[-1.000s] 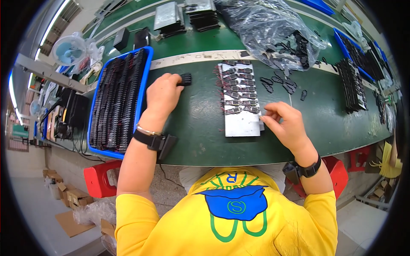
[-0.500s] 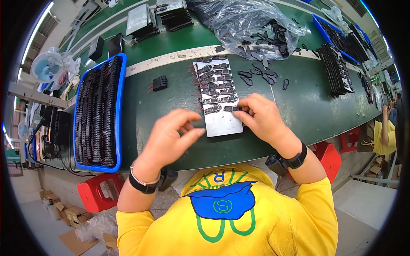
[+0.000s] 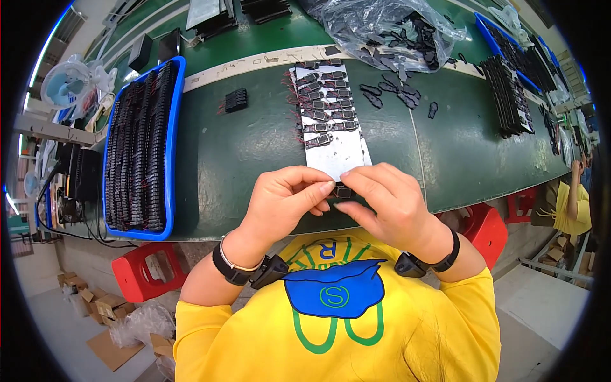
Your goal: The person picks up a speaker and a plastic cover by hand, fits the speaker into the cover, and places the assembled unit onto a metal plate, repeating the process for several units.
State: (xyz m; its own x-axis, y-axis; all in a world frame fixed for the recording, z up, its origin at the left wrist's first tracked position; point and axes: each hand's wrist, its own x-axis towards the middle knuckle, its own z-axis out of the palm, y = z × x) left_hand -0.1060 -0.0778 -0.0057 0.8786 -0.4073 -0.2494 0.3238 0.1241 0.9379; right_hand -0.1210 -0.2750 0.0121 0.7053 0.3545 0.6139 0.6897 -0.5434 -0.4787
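Observation:
Close to my body, at the near end of a light metal plate (image 3: pixel 326 167), both hands hold one small black speaker-like module (image 3: pixel 342 191). My left hand (image 3: pixel 287 198) pinches its left end between thumb and forefinger. On the other side, my right hand (image 3: pixel 389 202) has its fingertips on the module's top edge, thumb below. Two columns of similar black modules (image 3: pixel 333 104) with red wires lie on the plate, the wires hanging over its left edge. The held module's underside is hidden.
A blue tray (image 3: pixel 175 140) packed with black parts stands left. Nearer the plate sits a small stack of wired modules (image 3: pixel 236 100). Loose black pieces (image 3: pixel 400 91) lie beyond my right hand, near a clear plastic bag (image 3: pixel 356 32). Stacked plates (image 3: pixel 503 95) stand far right.
My right hand has lifted the module off the plate and drawn it toward my body. My left hand has moved right and now grips it too.

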